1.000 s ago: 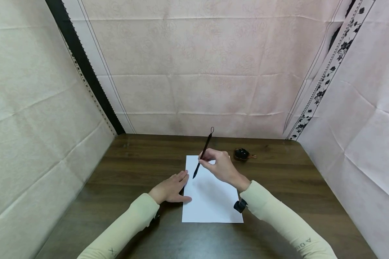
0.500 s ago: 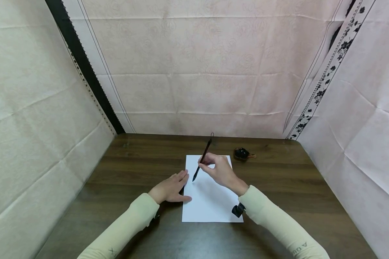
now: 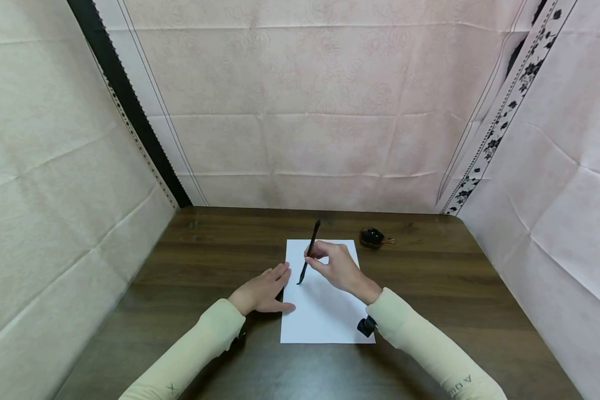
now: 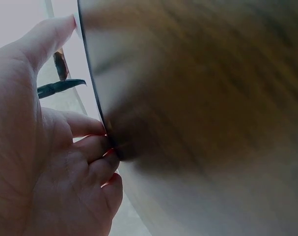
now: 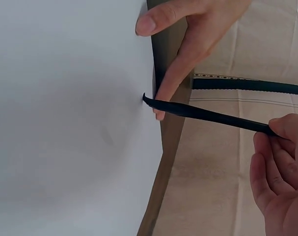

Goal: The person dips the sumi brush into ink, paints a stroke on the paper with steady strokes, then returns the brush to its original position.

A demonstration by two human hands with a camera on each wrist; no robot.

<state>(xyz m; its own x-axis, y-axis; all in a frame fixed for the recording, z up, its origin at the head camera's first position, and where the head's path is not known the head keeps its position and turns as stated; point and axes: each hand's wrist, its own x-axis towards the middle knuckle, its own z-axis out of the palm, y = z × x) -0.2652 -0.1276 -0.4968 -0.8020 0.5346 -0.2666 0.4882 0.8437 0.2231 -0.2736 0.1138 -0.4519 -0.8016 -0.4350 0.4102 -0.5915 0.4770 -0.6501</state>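
Because brush [image 5: 207, 116], pinched in right hand [image 3: 342, 270], bends its tip on paper [image 3: 325, 322] near left edge, heavy pressure could blot; left hand [image 3: 263, 290], fingers relaxed at that edge (light hold, seemingly), might let paper skid.

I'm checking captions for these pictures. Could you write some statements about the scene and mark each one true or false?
1. The right hand holds the brush. True.
2. The brush's bent tip touches the paper. True.
3. The left hand is wrapped around a second brush. False: it rests at the paper's left edge.
4. In the head view, a small dark object sits beside the paper's far right corner. True.
5. Both sleeves are black. False: they are pale.
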